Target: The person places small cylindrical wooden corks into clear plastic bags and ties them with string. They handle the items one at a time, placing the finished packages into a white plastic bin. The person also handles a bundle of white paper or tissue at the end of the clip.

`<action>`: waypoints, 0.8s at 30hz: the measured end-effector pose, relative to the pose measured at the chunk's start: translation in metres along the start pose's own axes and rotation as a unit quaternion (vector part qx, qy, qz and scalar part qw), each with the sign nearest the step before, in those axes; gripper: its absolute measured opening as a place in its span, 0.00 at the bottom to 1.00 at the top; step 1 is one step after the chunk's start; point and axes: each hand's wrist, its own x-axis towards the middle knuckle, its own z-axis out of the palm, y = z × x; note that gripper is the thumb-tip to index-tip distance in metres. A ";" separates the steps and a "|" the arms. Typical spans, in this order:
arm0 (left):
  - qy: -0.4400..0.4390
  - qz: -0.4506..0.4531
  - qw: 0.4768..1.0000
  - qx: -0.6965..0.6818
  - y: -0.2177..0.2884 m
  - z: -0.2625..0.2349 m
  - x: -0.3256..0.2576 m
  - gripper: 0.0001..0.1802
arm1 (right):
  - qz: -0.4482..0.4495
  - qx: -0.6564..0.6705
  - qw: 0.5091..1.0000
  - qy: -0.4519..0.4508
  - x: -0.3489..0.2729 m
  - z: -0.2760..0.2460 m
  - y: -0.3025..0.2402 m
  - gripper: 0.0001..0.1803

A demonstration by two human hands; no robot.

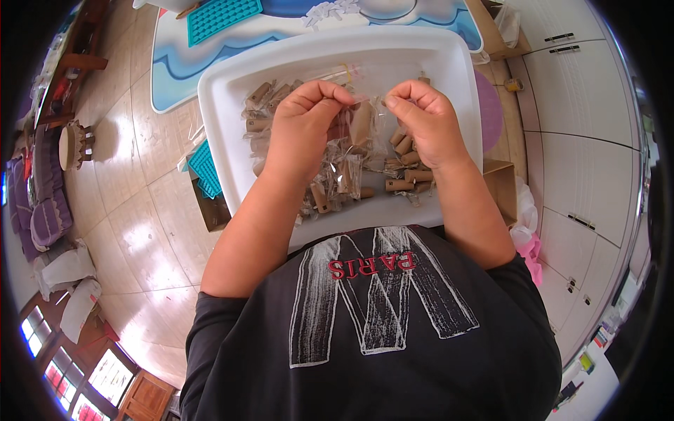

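My left hand [304, 126] and my right hand [430, 125] are raised over a white plastic tub [213, 105], thumb and forefinger pinched on each. Between them hangs a small clear plastic bag [363, 125] with something brown inside, its top edge at my fingertips. The left fingers touch one upper corner; the right fingertips are at the other. Below, the tub holds many short brown cardboard-like tubes [399, 185]. Those on the left side are mostly in clear wrappers [344, 175]; several on the right look loose. My forearms cover part of the pile.
The tub rests against a blue-and-white patterned table [175, 77]. A teal mould tray [223, 19] and white pieces [333, 12] lie on it. Another teal tray [204, 168] sits in a cardboard box left of the tub. Another box [500, 189] stands right, near white cabinets [583, 91].
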 end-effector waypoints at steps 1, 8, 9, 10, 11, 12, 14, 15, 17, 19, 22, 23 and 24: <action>-0.004 -0.001 1.000 -0.006 -0.001 0.000 0.000 0.08 | -0.001 0.003 1.000 -0.003 0.000 0.000 0.000 0.07; -0.010 0.102 0.987 0.125 -0.004 0.001 0.001 0.09 | 0.053 0.042 0.997 -0.024 0.002 -0.001 -0.005 0.11; -0.013 0.113 0.983 0.145 -0.005 0.000 0.002 0.09 | 0.056 0.025 0.998 -0.019 0.002 0.001 -0.005 0.11; -0.016 0.125 0.978 0.166 -0.007 -0.001 0.002 0.09 | 0.058 0.008 0.998 -0.014 0.001 0.004 -0.005 0.11; -0.018 0.136 0.973 0.186 -0.007 -0.002 0.002 0.09 | 0.061 -0.009 0.998 -0.009 0.001 0.006 -0.005 0.10; -0.020 0.117 0.980 0.158 -0.007 -0.002 0.003 0.08 | 0.042 -0.013 0.999 -0.006 0.001 0.008 -0.004 0.10; -0.024 0.079 0.992 0.099 -0.004 -0.002 0.003 0.07 | 0.005 -0.021 1.000 -0.002 0.001 0.011 -0.001 0.08; -0.013 0.058 0.995 0.081 -0.001 0.001 0.001 0.06 | 0.008 -0.033 0.999 -0.003 0.001 0.010 -0.001 0.08; 0.006 0.014 0.999 0.043 0.006 0.007 -0.002 0.06 | 0.015 -0.060 0.998 -0.003 0.001 0.007 -0.001 0.06; 0.019 0.067 0.985 0.158 0.000 0.000 0.003 0.07 | -0.003 -0.105 0.994 0.008 0.001 0.009 0.000 0.08; 0.076 0.121 0.942 0.304 0.008 -0.007 0.004 0.11 | -0.051 -0.035 0.995 0.083 0.000 0.002 -0.008 0.11; 0.091 0.143 0.914 0.368 0.017 -0.012 0.003 0.13 | -0.073 0.013 0.990 0.119 0.001 -0.003 -0.013 0.13; 0.105 0.164 0.882 0.430 0.022 -0.017 0.003 0.14 | -0.097 0.062 0.983 0.141 0.002 -0.010 -0.017 0.13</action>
